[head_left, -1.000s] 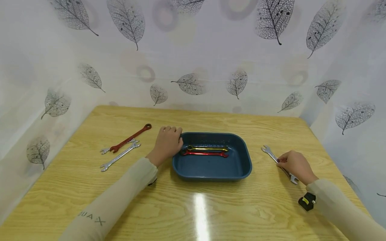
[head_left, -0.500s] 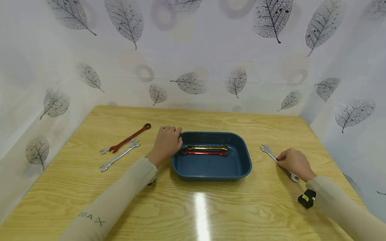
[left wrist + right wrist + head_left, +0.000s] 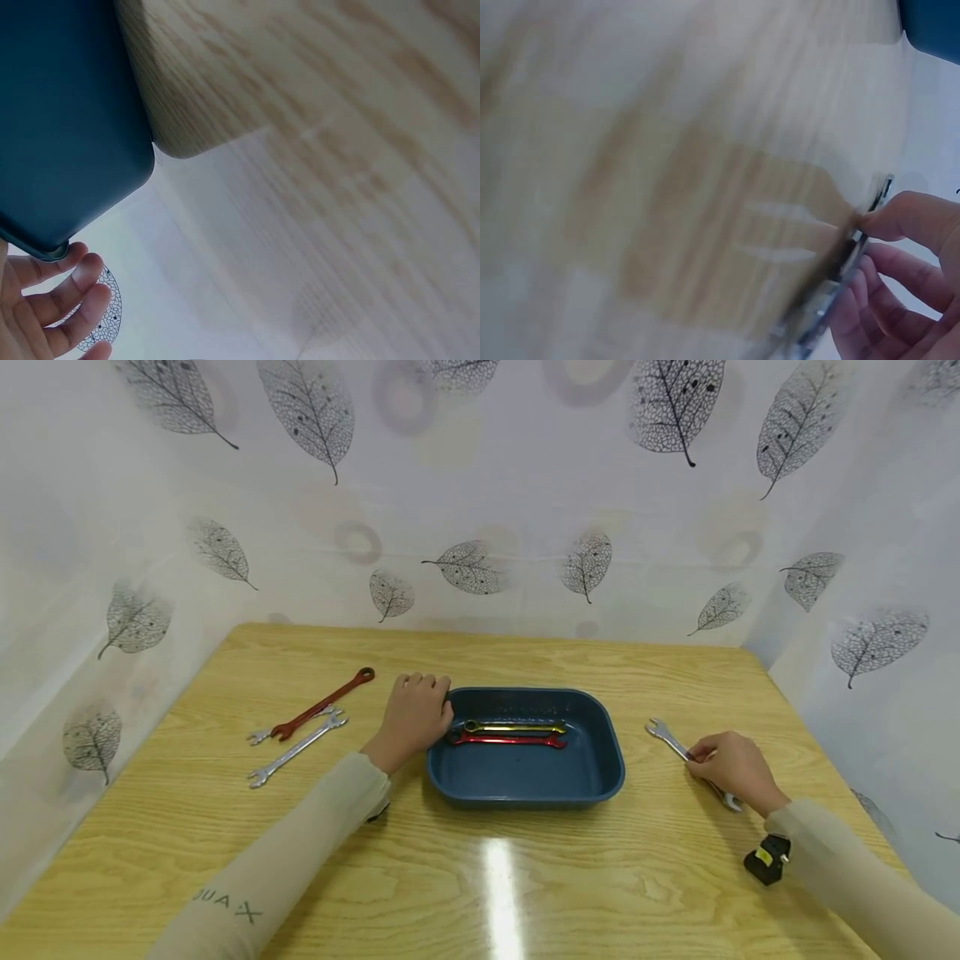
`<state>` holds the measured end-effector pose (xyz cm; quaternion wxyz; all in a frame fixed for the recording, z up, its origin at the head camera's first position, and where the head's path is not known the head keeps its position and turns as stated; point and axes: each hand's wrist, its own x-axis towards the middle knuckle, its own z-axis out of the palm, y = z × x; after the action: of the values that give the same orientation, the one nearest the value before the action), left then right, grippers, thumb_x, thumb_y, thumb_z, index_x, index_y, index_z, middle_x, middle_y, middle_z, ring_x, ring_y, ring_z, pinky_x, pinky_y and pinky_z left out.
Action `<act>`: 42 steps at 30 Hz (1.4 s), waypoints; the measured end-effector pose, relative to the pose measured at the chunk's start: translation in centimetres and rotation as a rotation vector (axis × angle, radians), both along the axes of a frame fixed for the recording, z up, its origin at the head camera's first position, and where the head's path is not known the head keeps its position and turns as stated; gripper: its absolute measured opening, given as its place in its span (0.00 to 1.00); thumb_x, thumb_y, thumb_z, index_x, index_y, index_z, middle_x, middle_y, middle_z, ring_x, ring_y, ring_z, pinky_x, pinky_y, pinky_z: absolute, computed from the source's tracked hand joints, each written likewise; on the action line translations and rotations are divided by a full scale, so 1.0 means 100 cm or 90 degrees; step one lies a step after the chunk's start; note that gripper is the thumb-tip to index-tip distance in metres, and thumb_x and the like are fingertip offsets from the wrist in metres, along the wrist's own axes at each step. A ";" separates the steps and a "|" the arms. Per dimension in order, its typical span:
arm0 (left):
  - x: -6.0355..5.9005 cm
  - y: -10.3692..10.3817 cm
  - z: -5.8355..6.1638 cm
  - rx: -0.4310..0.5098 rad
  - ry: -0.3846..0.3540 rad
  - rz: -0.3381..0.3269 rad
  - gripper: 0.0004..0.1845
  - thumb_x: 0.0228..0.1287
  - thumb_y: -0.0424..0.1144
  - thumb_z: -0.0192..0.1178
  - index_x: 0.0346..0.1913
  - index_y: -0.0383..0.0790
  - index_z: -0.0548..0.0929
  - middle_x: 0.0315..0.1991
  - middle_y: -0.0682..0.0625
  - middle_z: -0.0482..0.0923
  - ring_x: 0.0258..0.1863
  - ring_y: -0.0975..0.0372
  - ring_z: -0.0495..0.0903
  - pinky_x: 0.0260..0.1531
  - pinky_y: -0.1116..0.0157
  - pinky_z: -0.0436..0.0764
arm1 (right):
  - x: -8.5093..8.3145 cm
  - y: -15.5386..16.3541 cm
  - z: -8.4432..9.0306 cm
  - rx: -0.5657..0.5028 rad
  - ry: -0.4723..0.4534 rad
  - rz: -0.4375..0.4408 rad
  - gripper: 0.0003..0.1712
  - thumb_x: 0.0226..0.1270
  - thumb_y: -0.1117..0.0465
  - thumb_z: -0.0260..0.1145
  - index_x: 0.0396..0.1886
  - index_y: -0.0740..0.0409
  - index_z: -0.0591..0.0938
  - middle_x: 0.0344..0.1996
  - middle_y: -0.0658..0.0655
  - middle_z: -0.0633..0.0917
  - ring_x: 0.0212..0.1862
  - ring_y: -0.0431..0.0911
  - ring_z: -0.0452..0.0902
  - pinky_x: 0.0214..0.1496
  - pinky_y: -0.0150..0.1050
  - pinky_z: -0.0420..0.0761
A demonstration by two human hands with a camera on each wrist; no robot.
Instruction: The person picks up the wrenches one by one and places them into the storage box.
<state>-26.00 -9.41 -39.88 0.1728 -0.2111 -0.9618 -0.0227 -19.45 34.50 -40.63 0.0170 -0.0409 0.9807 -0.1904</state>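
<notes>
One silver wrench [image 3: 691, 762] lies on the table [image 3: 525, 877] right of the blue tray [image 3: 600, 777], and the right hand [image 3: 733, 767] is curled over its middle, fingers [image 3: 900, 225] pinching the shaft, probably to get it off the flat wood. The left hand [image 3: 415, 714] rests against the tray's left rim, looks like it's steadying it. Inside sit a yellow wrench [image 3: 514, 727] and a red wrench [image 3: 508, 741] side by side. Off left are a dark red wrench [image 3: 324, 703] and two more silver wrenches [image 3: 298, 747].
</notes>
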 end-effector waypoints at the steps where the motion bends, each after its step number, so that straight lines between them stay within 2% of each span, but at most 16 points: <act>1: 0.000 0.000 0.000 0.000 0.000 -0.001 0.12 0.63 0.41 0.54 0.43 0.37 0.79 0.37 0.43 0.82 0.41 0.50 0.80 0.49 0.51 0.75 | 0.000 0.001 -0.001 -0.002 0.002 -0.003 0.09 0.54 0.62 0.68 0.31 0.66 0.86 0.23 0.57 0.86 0.21 0.39 0.73 0.23 0.36 0.70; 7: 0.001 0.001 0.001 -0.001 -0.001 -0.002 0.12 0.63 0.41 0.54 0.43 0.37 0.79 0.37 0.43 0.82 0.41 0.50 0.80 0.49 0.51 0.75 | 0.003 0.004 -0.006 -0.016 0.013 -0.016 0.10 0.54 0.63 0.67 0.32 0.67 0.86 0.23 0.56 0.86 0.22 0.39 0.74 0.23 0.33 0.71; 13: 0.000 0.001 0.003 -0.004 -0.005 0.000 0.12 0.63 0.41 0.53 0.44 0.38 0.79 0.37 0.43 0.82 0.41 0.50 0.80 0.49 0.52 0.75 | 0.004 0.008 -0.006 -0.019 0.020 -0.024 0.10 0.54 0.63 0.68 0.33 0.66 0.86 0.24 0.57 0.86 0.25 0.41 0.76 0.28 0.38 0.74; 20: 0.001 0.001 0.005 -0.002 -0.011 0.003 0.12 0.63 0.41 0.53 0.44 0.37 0.78 0.37 0.43 0.82 0.41 0.50 0.79 0.50 0.52 0.75 | 0.003 0.010 -0.005 -0.022 0.003 -0.021 0.10 0.55 0.64 0.68 0.34 0.66 0.86 0.25 0.57 0.86 0.25 0.40 0.76 0.26 0.36 0.74; 27: 0.001 0.001 0.004 -0.007 -0.016 0.007 0.12 0.63 0.41 0.53 0.43 0.37 0.78 0.38 0.42 0.82 0.41 0.50 0.79 0.50 0.52 0.75 | -0.003 0.009 -0.001 0.016 0.008 0.026 0.11 0.55 0.65 0.68 0.36 0.69 0.85 0.26 0.61 0.86 0.26 0.44 0.78 0.30 0.43 0.78; 32: 0.001 0.002 0.003 -0.007 -0.021 0.008 0.13 0.63 0.42 0.53 0.44 0.38 0.78 0.39 0.42 0.82 0.42 0.50 0.79 0.50 0.51 0.75 | -0.001 0.002 0.000 0.026 0.012 0.032 0.13 0.54 0.64 0.69 0.38 0.70 0.85 0.28 0.63 0.86 0.26 0.46 0.78 0.27 0.41 0.76; 38: 0.000 0.001 0.003 -0.005 -0.018 0.010 0.13 0.63 0.41 0.53 0.46 0.37 0.79 0.39 0.42 0.82 0.43 0.50 0.79 0.51 0.51 0.75 | -0.003 -0.007 0.003 0.071 0.029 0.049 0.10 0.55 0.69 0.66 0.35 0.72 0.85 0.30 0.67 0.86 0.28 0.51 0.81 0.28 0.41 0.76; 42: -0.001 0.001 0.003 -0.006 -0.018 0.009 0.13 0.63 0.42 0.53 0.45 0.37 0.79 0.39 0.42 0.83 0.43 0.50 0.80 0.51 0.52 0.75 | -0.003 -0.009 0.004 0.081 0.022 0.048 0.09 0.56 0.69 0.66 0.35 0.72 0.85 0.30 0.68 0.86 0.27 0.50 0.80 0.27 0.40 0.76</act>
<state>-26.11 -9.27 -39.59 0.1582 -0.2047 -0.9657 -0.0202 -19.75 33.57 -40.21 0.0100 -0.0797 0.9888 -0.1262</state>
